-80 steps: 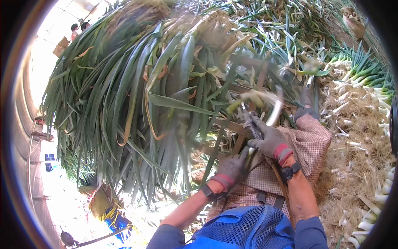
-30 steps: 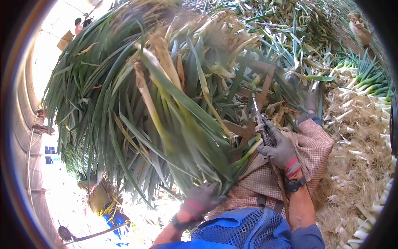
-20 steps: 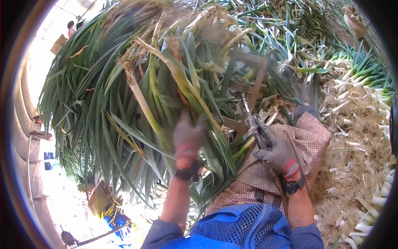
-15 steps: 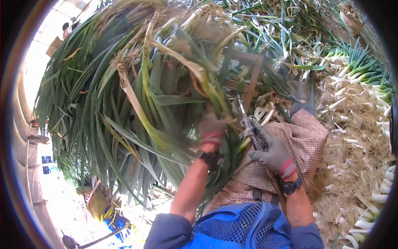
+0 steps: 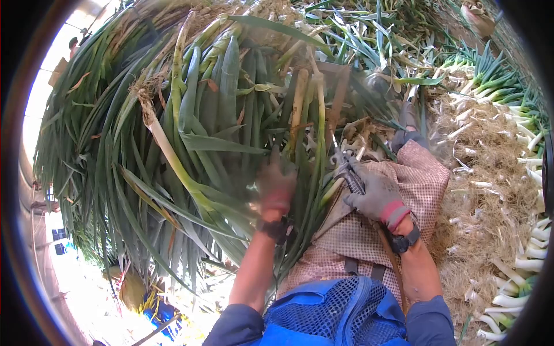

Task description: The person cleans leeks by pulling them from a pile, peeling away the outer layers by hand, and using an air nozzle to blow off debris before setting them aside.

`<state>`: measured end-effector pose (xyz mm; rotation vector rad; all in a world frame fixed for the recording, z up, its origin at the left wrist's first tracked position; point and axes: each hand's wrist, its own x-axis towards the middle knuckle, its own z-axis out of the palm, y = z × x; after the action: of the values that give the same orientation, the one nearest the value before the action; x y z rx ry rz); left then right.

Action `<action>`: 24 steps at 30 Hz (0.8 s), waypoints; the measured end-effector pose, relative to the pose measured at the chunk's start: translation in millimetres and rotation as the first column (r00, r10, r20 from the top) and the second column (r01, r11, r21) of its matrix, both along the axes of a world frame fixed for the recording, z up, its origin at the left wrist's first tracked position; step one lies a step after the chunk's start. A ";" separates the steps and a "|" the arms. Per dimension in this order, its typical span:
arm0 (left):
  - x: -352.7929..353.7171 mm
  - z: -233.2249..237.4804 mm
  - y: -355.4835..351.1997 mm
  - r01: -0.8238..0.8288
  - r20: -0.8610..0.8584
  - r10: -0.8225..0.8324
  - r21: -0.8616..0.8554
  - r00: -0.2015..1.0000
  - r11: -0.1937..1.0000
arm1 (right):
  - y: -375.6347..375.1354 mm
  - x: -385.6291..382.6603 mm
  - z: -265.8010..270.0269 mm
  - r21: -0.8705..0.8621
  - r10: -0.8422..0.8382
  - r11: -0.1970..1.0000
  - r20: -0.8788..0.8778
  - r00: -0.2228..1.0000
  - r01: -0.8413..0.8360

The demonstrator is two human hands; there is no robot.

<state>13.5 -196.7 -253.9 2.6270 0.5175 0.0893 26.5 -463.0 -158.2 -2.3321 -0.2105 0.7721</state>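
Note:
My left hand (image 5: 276,183), in a grey glove with a red cuff, is against the hanging green leaves of a big heap of long green onions (image 5: 225,86). One finger points up and the hand looks open, though motion blurs it. Just right of it stand green onion stalks (image 5: 298,106), their lower ends lost among leaves. My right hand (image 5: 375,196), gloved alike, is closed around a grey metal air blow gun (image 5: 350,173). Its thin nozzle points up and away, close to a brown upright bar (image 5: 338,101). The gun is over my checked trouser leg (image 5: 381,173).
On the right, roots and peeled scraps (image 5: 479,202) cover the ground. Rows of trimmed green onions (image 5: 508,98) lie along the far right. Loose leaves (image 5: 369,40) pile up at the back. A brown hose (image 5: 392,259) runs down from my right hand.
My left hand has come away from the blurred stalk it was gripping, and its finger now stretches upward. The right hand keeps hold of the blow gun. The view has shifted slightly.

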 end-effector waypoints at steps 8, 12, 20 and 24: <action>34.3 1.4 -59.2 0.179 -0.102 -0.199 -0.172 0.975 0.969 | 3.9 20.8 -5.4 -0.022 0.093 0.995 0.006 0.996 -0.093; 64.6 -22.7 -67.8 0.155 -0.245 -0.183 -0.131 0.952 0.979 | 16.7 53.9 -11.2 -0.183 0.089 0.980 0.063 0.994 -0.077; 38.6 -22.1 -54.2 0.086 -0.294 -0.167 -0.268 0.941 0.960 | 38.7 138.1 -28.6 -0.222 0.062 0.974 0.114 0.992 -0.036; 13.3 -11.5 -53.2 0.049 -0.256 -0.176 -0.436 0.951 0.899 | 40.9 153.6 -40.9 -0.197 0.088 0.979 0.159 0.983 -0.055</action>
<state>26.8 -250.0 -265.4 2.2372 0.4197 -0.4102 180.1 -422.0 -199.2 -2.5877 -0.3067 0.6565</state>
